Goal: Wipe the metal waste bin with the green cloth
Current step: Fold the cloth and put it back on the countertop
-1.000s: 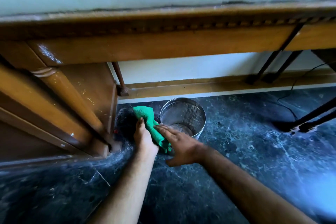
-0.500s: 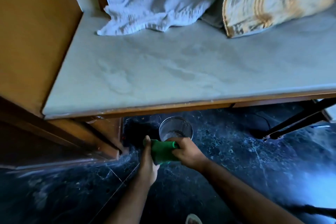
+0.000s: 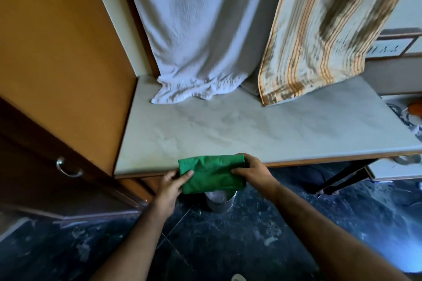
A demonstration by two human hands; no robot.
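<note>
I hold the folded green cloth point(image 3: 211, 177) flat between both hands, in front of the edge of the pale countertop point(image 3: 251, 130). My left hand point(image 3: 170, 188) grips its left side with the thumb on top. My right hand point(image 3: 253, 173) grips its right side. The metal waste bin point(image 3: 220, 202) stands on the dark floor directly below the cloth. Only its near rim and shiny wall show; the cloth hides the rest.
A wooden cabinet point(image 3: 57, 64) with a ring handle point(image 3: 68, 169) stands at the left. A white towel point(image 3: 194, 41) and a striped cloth point(image 3: 319, 36) hang down onto the countertop. Dark stand legs point(image 3: 340, 178) are at the right on the marble floor point(image 3: 228, 246).
The view rose from under the counter to above it. Both hands lifted the cloth off the floor beside the bin and now hold it spread above the bin.
</note>
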